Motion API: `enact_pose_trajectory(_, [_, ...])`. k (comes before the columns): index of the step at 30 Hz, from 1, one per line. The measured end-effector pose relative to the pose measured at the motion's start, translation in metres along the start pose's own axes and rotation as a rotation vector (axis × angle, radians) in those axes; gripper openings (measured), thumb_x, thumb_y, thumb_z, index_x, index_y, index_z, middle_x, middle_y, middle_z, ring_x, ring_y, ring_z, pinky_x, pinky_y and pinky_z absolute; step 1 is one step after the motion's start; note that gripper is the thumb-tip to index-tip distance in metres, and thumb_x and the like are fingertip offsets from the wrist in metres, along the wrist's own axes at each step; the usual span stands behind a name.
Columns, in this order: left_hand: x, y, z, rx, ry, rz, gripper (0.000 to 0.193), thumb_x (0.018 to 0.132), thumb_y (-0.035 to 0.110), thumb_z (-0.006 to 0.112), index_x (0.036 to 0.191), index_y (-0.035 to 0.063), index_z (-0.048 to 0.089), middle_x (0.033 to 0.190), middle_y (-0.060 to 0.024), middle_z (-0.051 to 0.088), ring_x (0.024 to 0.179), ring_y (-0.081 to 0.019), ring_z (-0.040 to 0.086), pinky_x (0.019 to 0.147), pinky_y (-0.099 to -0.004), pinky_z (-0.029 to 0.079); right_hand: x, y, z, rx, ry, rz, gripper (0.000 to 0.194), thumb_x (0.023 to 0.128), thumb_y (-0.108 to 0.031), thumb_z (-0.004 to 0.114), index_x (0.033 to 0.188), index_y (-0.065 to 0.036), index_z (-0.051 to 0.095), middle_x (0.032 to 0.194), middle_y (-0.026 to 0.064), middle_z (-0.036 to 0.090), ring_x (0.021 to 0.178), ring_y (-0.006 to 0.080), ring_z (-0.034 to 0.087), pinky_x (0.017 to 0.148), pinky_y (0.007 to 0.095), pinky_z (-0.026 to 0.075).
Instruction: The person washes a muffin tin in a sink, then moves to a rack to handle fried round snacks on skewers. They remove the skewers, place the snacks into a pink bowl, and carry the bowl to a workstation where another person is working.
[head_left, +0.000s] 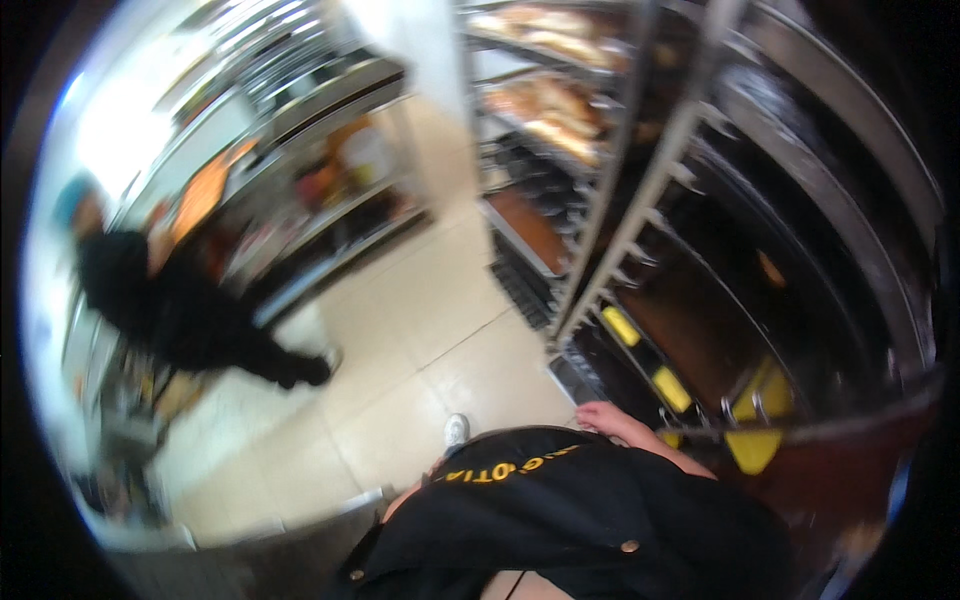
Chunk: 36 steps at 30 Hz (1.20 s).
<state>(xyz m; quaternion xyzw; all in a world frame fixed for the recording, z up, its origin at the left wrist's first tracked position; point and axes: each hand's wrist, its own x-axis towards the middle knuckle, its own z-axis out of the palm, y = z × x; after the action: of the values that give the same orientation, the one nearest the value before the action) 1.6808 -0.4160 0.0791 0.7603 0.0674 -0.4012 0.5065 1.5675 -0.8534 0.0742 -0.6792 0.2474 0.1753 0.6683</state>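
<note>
My right hand (600, 416) hangs at my right side, its fingers loosely bent. Nothing can be seen in it, but its grip is not clear. Close by it is the lower corner of a tall metal rack (660, 172) that holds trays. Golden baked goods, apparently bread (559, 112), lie on the upper trays, and a flat brown slab (529, 225) lies in a lower one. On my left only part of the forearm (401, 501) shows; the black apron (555, 517) mostly hides my left hand.
A co-worker (142, 277) in black with a teal head covering stands left at a steel worktable (337, 97), beside an orange-brown sheet (201, 199). Yellow pieces (621, 326) and a yellow panel (761, 405) are low right. Pale floor tiles (420, 315) run between worktable and rack.
</note>
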Motion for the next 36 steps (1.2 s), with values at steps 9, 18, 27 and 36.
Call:
enact_pose_trajectory(9, [0.174,0.116,-0.153,0.696,-0.405,0.027,0.04,0.087,0.03,0.047,0.103,-0.005,0.057,0.094,-0.0163,0.063,0.09,-0.0222,0.059,0.082,-0.0325,0.044,-0.07,-0.133,0.011,0.414,1.003,-0.371,0.033,0.089,-0.019,0.053,0.118,-0.003,0.051,0.096,0.0083,0.063,0.081,0.0123,0.059,0.071,0.0245,0.049])
enact_pose_trajectory(18, [0.257,0.22,-0.148,0.783,-0.521,0.347,0.034,0.086,0.023,0.051,0.104,-0.0045,0.057,0.096,-0.0164,0.062,0.09,-0.0224,0.058,0.082,-0.0315,0.044,-0.136,-0.233,-0.06,0.976,1.375,-0.587,0.077,0.079,-0.054,0.058,0.13,-0.002,0.033,0.113,0.0137,0.057,0.095,0.018,0.058,0.079,0.0303,0.047])
enact_pose_trajectory(27, [0.198,0.21,-0.109,0.586,-0.769,0.243,0.031,0.083,0.016,0.057,0.104,-0.0075,0.055,0.093,-0.0121,0.062,0.088,-0.0165,0.055,0.081,-0.0276,0.043,-0.134,-0.226,-0.092,1.153,1.342,-0.659,0.073,0.075,-0.042,0.069,0.127,-0.005,0.035,0.12,0.0165,0.049,0.104,0.0241,0.055,0.082,0.0358,0.048])
enact_pose_trajectory(36, [0.194,0.201,-0.12,0.63,-0.701,0.255,0.029,0.086,0.015,0.055,0.104,-0.0071,0.054,0.092,-0.012,0.062,0.087,-0.0166,0.056,0.08,-0.0272,0.043,-0.143,-0.224,-0.094,1.189,1.336,-0.695,0.054,0.08,-0.03,0.065,0.119,0.0,0.042,0.12,0.0225,0.048,0.105,0.029,0.054,0.085,0.0385,0.048])
